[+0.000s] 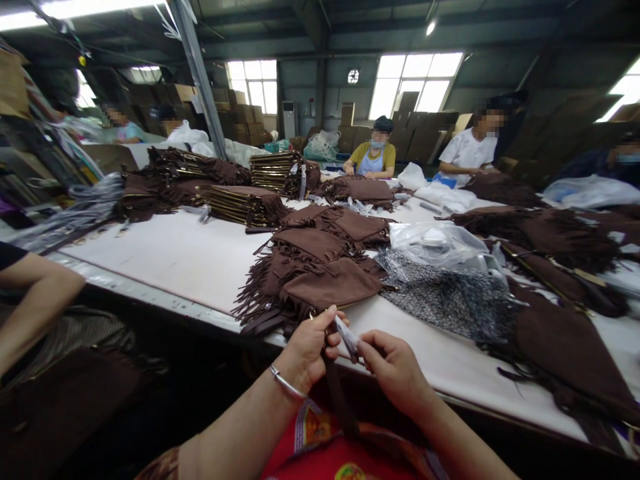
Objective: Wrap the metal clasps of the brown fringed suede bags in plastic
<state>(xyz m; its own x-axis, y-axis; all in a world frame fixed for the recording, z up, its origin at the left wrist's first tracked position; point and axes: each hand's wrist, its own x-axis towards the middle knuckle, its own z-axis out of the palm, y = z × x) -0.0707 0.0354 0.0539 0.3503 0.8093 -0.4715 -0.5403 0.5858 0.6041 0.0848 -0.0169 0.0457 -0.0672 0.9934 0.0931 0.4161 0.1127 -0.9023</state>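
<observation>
Near the front edge of the table, my left hand (311, 347) is closed round a brown strap (340, 400) with a gold-coloured metal clasp at its upper end. A small white wrapped piece (346, 335) runs between my two hands. Its right end is pinched by the thumb and fingers of my right hand (387, 360). The strap hangs down over my red apron. Just beyond my hands lies a brown fringed bag (333, 283), on top of a loose pile of similar ones.
The white table (200, 257) holds stacked brown bags (245, 203), a clear plastic bag (437, 241) and speckled grey fabric (450, 297). A person's bare arm (40, 307) is at the left edge. Other people sit across the table.
</observation>
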